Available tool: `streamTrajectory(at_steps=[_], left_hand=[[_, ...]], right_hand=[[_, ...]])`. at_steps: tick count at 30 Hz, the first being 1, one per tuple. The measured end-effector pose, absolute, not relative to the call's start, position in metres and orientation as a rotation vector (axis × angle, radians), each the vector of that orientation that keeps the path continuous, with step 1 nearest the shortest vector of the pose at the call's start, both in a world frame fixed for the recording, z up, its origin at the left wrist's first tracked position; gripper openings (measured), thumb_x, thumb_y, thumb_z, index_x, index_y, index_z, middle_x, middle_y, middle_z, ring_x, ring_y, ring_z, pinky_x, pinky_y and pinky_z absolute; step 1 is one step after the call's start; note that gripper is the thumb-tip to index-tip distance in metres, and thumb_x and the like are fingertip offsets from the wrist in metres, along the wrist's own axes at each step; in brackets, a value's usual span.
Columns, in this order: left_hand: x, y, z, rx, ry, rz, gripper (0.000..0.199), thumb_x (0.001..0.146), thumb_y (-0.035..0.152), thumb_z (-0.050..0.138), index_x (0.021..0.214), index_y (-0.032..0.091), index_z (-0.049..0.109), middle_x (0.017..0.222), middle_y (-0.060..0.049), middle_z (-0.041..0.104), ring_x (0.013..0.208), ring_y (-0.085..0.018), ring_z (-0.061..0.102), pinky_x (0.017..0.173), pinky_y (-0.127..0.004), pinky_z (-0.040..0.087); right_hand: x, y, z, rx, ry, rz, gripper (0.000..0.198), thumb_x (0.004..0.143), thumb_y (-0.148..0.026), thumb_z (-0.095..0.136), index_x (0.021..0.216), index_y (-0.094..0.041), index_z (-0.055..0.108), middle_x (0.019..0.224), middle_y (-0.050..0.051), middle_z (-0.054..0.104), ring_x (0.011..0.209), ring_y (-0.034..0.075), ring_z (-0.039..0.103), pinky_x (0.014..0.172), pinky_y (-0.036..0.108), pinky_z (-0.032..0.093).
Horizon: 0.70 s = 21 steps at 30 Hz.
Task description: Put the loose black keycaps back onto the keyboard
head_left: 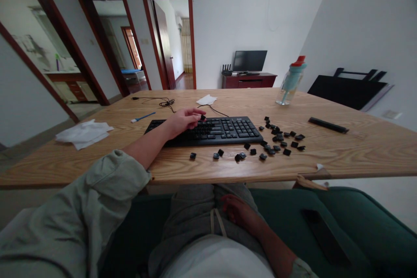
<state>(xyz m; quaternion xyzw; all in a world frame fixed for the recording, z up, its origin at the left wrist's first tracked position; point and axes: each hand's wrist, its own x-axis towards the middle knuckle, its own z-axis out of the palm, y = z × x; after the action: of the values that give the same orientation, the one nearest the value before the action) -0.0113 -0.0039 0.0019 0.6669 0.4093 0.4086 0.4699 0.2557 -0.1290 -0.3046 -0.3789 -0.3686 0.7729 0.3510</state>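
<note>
A black keyboard (224,130) lies on the wooden table (342,156). My left hand (184,120) reaches over its left half and pinches a small black keycap (203,117) between the fingertips, just above the keys. Several loose black keycaps (276,137) are scattered to the right of the keyboard and along its front edge. My right hand (237,210) rests in my lap below the table edge, fingers loosely curled, holding nothing.
A teal water bottle (291,80) stands at the back right. A long black bar (328,125) lies at the right. White tissues (84,134) and a blue pen (143,117) are at the left, another tissue (206,100) and a cable behind the keyboard. A dark phone (322,234) lies on the green couch.
</note>
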Motion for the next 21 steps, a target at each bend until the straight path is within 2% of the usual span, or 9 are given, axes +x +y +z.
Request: streamTrajectory(at_steps=[3,7,14,17,19,21], left_hand=[[-0.010,-0.007,0.002,1.451,0.867,0.982,0.053,0.070,0.031,0.079,0.119,0.016,0.068,0.088,-0.004,0.062,0.064,-0.007,0.048,0.057,-0.020,0.036],[-0.005,-0.007,-0.002,1.682,0.992,0.907,0.046,0.076,0.034,0.074,0.117,0.014,0.069,0.078,-0.002,0.058,0.061,-0.007,0.046,0.056,-0.021,0.035],[0.000,-0.039,0.021,2.445,1.078,0.931,0.030,0.086,0.027,0.061,0.112,0.016,0.072,0.097,-0.005,0.067,0.073,-0.011,0.055,0.066,-0.024,0.045],[0.004,-0.082,0.033,2.593,0.889,1.105,0.020,0.090,0.021,0.058,0.103,0.016,0.073,0.098,-0.007,0.068,0.083,-0.013,0.061,0.074,-0.024,0.048],[0.006,-0.117,0.030,2.603,0.771,1.196,0.016,0.091,0.016,0.058,0.098,0.017,0.072,0.095,-0.008,0.068,0.088,-0.014,0.064,0.079,-0.024,0.050],[0.009,-0.150,0.015,2.545,0.640,1.108,0.021,0.090,0.012,0.056,0.103,0.019,0.071,0.095,-0.008,0.069,0.085,-0.014,0.065,0.076,-0.024,0.051]], right_hand=[[0.256,-0.129,-0.303,-0.994,-0.947,2.004,0.032,0.081,-0.047,0.071,0.101,-0.021,0.070,0.077,0.000,0.065,0.048,0.007,0.044,0.043,0.020,0.028],[0.257,-0.128,-0.308,-0.968,-0.945,2.006,0.031,0.080,-0.046,0.072,0.099,-0.022,0.071,0.077,0.001,0.065,0.047,0.007,0.042,0.042,0.022,0.027],[0.256,-0.125,-0.312,-0.930,-0.866,2.067,0.027,0.080,-0.042,0.074,0.098,-0.022,0.072,0.074,0.000,0.065,0.047,0.007,0.044,0.043,0.020,0.026],[0.269,-0.125,-0.279,-0.861,-0.655,2.189,0.035,0.078,-0.047,0.075,0.101,-0.021,0.072,0.079,0.001,0.069,0.051,0.008,0.052,0.046,0.021,0.035],[0.283,-0.132,-0.249,-0.684,-0.505,2.295,0.044,0.077,-0.053,0.073,0.110,-0.023,0.071,0.097,0.004,0.074,0.067,0.015,0.065,0.057,0.026,0.048],[0.295,-0.150,-0.227,-0.567,-0.435,2.328,0.050,0.076,-0.058,0.072,0.116,-0.027,0.068,0.110,0.005,0.073,0.082,0.022,0.070,0.064,0.032,0.053]])
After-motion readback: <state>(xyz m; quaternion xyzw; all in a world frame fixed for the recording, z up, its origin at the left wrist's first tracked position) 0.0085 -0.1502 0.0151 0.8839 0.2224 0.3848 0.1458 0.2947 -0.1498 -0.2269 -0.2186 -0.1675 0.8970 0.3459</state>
